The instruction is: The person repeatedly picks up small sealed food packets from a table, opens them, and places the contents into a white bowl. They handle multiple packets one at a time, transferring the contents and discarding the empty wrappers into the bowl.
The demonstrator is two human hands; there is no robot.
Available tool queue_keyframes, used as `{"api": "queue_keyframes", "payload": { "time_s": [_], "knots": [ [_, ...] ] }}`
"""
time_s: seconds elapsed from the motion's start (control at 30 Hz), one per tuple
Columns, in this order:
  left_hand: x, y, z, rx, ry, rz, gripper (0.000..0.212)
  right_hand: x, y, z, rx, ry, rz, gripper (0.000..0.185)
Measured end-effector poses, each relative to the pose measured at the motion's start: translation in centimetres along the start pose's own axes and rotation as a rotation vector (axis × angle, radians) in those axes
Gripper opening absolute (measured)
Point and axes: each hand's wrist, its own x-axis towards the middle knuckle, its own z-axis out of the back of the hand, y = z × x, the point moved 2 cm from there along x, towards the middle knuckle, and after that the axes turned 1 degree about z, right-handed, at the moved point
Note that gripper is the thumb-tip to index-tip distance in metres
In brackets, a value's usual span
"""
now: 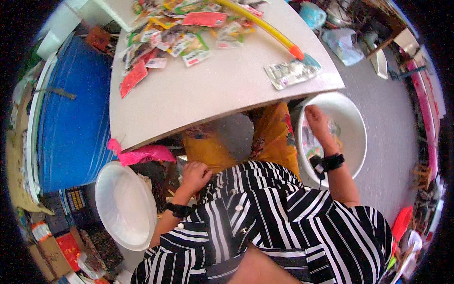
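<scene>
My left hand (195, 175) rests on my left thigh, by the yellow trousers (209, 149), fingers apart and nothing seen in it. My right hand (316, 119) is over a white bucket (361, 142) at the right, near its left rim. Its fingers are bunched, and whether they hold anything cannot be made out. Small printed packets (314, 140) lie inside that bucket, partly covered by my arm. On the white table (170, 106) before me is a heap of printed sachets (191, 46). A silvery packet (291, 74) lies apart near the front right edge.
A yellow rod (262, 26) with an orange end crosses the table top. Another white bucket (124, 206) stands at my left, below a pink plastic bag (149, 155). A blue panel (74, 117) is left of the table. Cardboard boxes (53, 255) sit at lower left.
</scene>
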Motion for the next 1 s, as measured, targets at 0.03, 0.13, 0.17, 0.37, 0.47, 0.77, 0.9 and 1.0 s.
{"api": "queue_keyframes", "payload": {
  "time_s": [0.03,0.13,0.17,0.37,0.47,0.77,0.9,1.0],
  "knots": [
    [-0.2,0.0,0.0,-0.007,-0.084,-0.018,0.02,-0.2,3.0,-0.9,0.031,0.064,0.043,0.015],
    [0.3,-0.3,0.0,-0.016,-0.112,-0.017,0.027,-0.6,6.0,-3.5,0.034,0.267,0.222,0.012],
    [0.5,-0.4,0.2,-0.007,-0.112,-0.015,0.029,-0.8,7.0,-4.2,-0.022,0.274,0.375,0.011],
    [1.2,-1.3,2.2,0.059,-0.058,-0.123,0.022,-1.3,6.2,-7.4,-0.095,0.384,0.234,0.015],
    [1.0,-1.4,2.8,0.025,0.198,-0.07,0.024,-1.3,6.6,-7.5,-0.126,0.416,0.204,0.016],
    [-2.5,2.6,6.5,-0.548,0.149,0.26,0.022,-1.1,7.6,-6.8,-0.077,0.498,0.108,0.02],
    [-6.0,5.8,13.2,-0.473,-0.239,0.393,0.014,-1.1,5.6,-7.2,-0.025,0.45,0.092,0.021],
    [-9.7,9.9,15.7,-0.333,-0.497,0.571,0.012,-0.9,4.3,-7.6,-0.044,0.44,0.079,0.02]
  ]
}}
